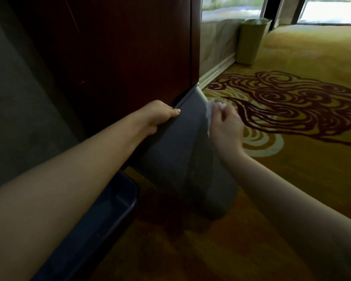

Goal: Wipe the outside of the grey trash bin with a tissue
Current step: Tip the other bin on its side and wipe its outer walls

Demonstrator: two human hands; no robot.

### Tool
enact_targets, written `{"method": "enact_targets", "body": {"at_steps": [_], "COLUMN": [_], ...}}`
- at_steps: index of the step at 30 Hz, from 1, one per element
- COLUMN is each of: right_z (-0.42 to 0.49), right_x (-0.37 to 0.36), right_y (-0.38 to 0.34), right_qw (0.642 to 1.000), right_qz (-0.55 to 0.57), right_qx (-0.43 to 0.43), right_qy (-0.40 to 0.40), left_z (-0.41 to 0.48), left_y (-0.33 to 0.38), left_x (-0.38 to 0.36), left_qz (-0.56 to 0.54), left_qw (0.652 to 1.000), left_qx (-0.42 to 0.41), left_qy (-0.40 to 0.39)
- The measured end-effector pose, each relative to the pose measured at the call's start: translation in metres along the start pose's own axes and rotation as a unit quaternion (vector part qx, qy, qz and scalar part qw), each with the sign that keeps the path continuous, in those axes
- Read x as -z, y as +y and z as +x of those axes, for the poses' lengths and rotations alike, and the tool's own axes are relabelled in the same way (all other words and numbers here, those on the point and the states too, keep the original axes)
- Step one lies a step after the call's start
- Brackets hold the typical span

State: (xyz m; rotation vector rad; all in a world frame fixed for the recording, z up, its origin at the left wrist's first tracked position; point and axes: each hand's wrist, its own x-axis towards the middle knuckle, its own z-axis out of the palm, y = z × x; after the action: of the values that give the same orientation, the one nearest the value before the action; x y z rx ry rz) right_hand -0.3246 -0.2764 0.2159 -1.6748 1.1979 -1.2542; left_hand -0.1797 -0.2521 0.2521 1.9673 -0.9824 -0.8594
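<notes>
I have the grey trash bin (182,142) on the carpet (292,159) against the dark wooden cabinet (120,47). My left hand (160,114) has its fingers hooked over the rim; it looks light, stiff plastic and likely to slide. My right hand (225,122) pinches the soft tissue (210,110) against the bin's upper right side.

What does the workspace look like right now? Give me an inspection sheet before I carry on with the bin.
Surface: patterned yellow carpet with dark red swirls.
Job's things: grey trash bin standing beside the dark wooden cabinet; white tissue pressed against the bin's upper right side.
Clutter: dark blue tray on the floor near the bin; second, olive bin by the far wall.
Grippers: left hand grips the bin's rim; right hand holds the tissue.
Cables: nothing seen.
Surroundings: windows at the far end; white baseboard.
</notes>
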Motion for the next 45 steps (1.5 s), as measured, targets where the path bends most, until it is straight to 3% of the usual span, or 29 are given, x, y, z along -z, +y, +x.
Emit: {"method": "enact_targets", "body": {"at_steps": [4, 7, 12, 16, 20, 23, 28, 30, 32, 35, 38, 45], "right_z": [-0.014, -0.021, -0.018, -0.015, -0.018, -0.017, -0.005, -0.003, -0.014, -0.056, -0.101, -0.099], "right_x": [-0.030, -0.045, -0.043, -0.023, 0.011, 0.036, 0.052, 0.043, 0.020, -0.020, -0.042, 0.010], "right_y": [-0.001, 0.007, 0.035, 0.072, 0.128, 0.162, 0.163, 0.141, 0.109, 0.076, 0.074, 0.131], "right_qw": [0.983, 0.948, 0.936, 0.953, 0.982, 0.980, 0.973, 0.983, 0.987, 0.956, 0.925, 0.924], "right_qz": [-0.112, -0.213, -0.229, -0.218, -0.179, -0.195, -0.206, -0.171, -0.157, -0.199, -0.207, -0.254], "right_qx": [0.128, 0.210, 0.247, 0.200, 0.052, -0.040, -0.098, -0.067, 0.024, 0.173, 0.259, 0.218], "right_qy": [-0.075, -0.106, -0.100, -0.058, -0.030, -0.008, 0.024, 0.029, -0.025, -0.130, -0.186, -0.185], "left_z": [-0.015, -0.020, -0.018, -0.013, -0.009, -0.005, -0.006, -0.006, -0.005, -0.002, 0.001, 0.004], "left_y": [-0.020, -0.039, -0.057, -0.068, -0.081, -0.090, -0.098, -0.102, -0.105, -0.108, -0.112, -0.145], "left_x": [-0.019, -0.028, -0.031, -0.036, -0.031, -0.028, -0.025, -0.024, -0.026, -0.032, -0.036, -0.025], "left_qz": [-0.099, -0.145, -0.178, -0.219, -0.262, -0.282, -0.305, -0.322, -0.342, -0.363, -0.378, -0.397], "left_qw": [0.995, 0.988, 0.983, 0.975, 0.963, 0.956, 0.946, 0.938, 0.929, 0.919, 0.911, 0.888], "left_qx": [-0.030, -0.021, -0.013, 0.014, 0.049, 0.073, 0.103, 0.124, 0.141, 0.149, 0.166, 0.230], "left_qy": [0.011, 0.051, 0.046, 0.037, 0.038, 0.039, 0.040, 0.025, 0.012, 0.021, 0.016, 0.010]}}
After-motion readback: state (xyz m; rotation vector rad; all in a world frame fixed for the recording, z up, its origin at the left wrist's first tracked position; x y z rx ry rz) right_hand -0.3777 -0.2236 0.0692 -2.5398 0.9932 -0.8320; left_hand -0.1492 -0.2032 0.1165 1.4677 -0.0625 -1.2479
